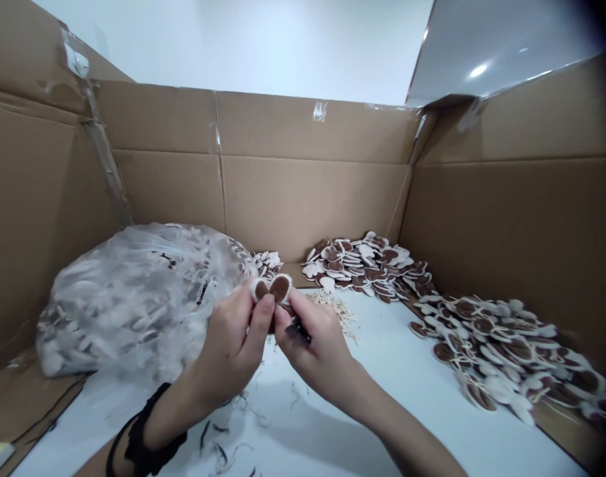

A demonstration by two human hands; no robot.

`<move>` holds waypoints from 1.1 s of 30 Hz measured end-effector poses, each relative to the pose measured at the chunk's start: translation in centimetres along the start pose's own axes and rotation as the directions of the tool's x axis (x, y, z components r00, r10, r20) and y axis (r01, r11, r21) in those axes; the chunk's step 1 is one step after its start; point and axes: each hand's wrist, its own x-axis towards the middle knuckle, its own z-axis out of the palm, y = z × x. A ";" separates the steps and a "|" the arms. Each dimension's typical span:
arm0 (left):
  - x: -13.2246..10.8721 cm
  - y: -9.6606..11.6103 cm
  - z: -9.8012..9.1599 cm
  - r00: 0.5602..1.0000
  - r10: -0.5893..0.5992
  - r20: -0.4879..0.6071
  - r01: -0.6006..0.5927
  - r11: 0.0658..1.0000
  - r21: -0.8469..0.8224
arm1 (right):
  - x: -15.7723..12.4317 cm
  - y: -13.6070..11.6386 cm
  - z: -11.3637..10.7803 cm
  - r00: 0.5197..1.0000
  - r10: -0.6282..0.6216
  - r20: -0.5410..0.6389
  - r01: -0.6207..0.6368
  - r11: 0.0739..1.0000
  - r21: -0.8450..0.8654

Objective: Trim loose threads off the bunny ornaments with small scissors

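Head view: both hands up over the middle of the bench (397, 371). Left hand (233, 344) and right hand (322, 341) meet, fingers of both pinching one brown-and-white piece (280, 289); its two rounded brown ends stick up above the thumbs, lower part hidden by the grip. Something black (299, 333) sits at the right fingers; can't tell if it's held or worn. Black band (153, 437) on left wrist, below the fingers.

Bench is white and smooth, soft shadow under the arms. Dark scraps (220, 434) and thin curly bits scattered below the fingers, toward the wearer. Pale strands (337, 308) heaped just right of and beyond the fingers.

Left of the fingers: big clear plastic bag (134, 311), bulging with similar pieces. Small heap (269, 262) just beyond the fingers, by the bag's edge. Beyond and right: far pile (365, 268) of brown-and-white pieces against the cardboard. Well right: near pile (511, 354), pale strings among the pieces.

Cardboard walls (312, 192) on three sides, creased, taped at the seams. Above those, white wall (293, 46); upper right, a grey surface with a bright light spot (478, 70).
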 end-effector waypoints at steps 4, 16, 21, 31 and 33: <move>-0.4 -0.2 0.4 0.999 -0.037 -0.004 0.035 0.984 -0.174 | -0.2 -0.3 -0.2 0.999 0.022 0.024 -0.024 0.994 0.103; -0.5 -0.3 0.9 0.973 -0.218 0.072 0.222 0.817 -0.533 | 0.9 -0.4 0.0 0.960 0.279 -0.008 -0.227 0.799 0.557; -0.3 -0.3 1.3 0.958 -0.287 0.021 0.235 0.735 -0.636 | 0.6 -0.5 0.5 0.965 0.242 -0.105 -0.155 0.841 0.518; -0.2 -0.4 1.1 0.964 -0.264 -0.019 0.207 0.794 -0.571 | -1.3 -2.2 0.6 0.988 0.143 0.052 -0.149 0.976 0.157; -0.4 -0.6 1.2 0.968 -0.248 -0.030 0.189 0.806 -0.561 | -1.0 -2.3 0.5 0.985 0.148 0.094 -0.158 0.980 0.117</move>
